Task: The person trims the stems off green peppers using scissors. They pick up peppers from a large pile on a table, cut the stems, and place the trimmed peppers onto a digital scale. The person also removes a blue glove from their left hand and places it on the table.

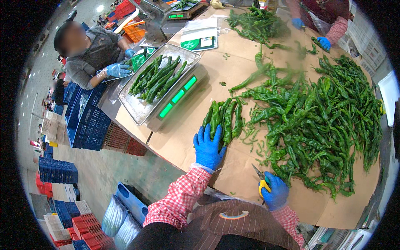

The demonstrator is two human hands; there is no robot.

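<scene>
My left hand, in a blue glove, lies over the near ends of a row of long green peppers on the cardboard-covered table. Its fingers are slightly spread, and the palm hides those ends, so a firm grip cannot be made out. My right hand, also gloved in blue, holds scissors with yellow-and-black handles near the table's front edge. Their blades point away from me, up and left. Short cut stems are scattered between the row and a large heap of green peppers on the right.
A scale with lit green displays carries several peppers on its metal tray. Beyond are printed plastic bags and another pepper pile. One co-worker is at left, another far right. Blue crates stand beside the table.
</scene>
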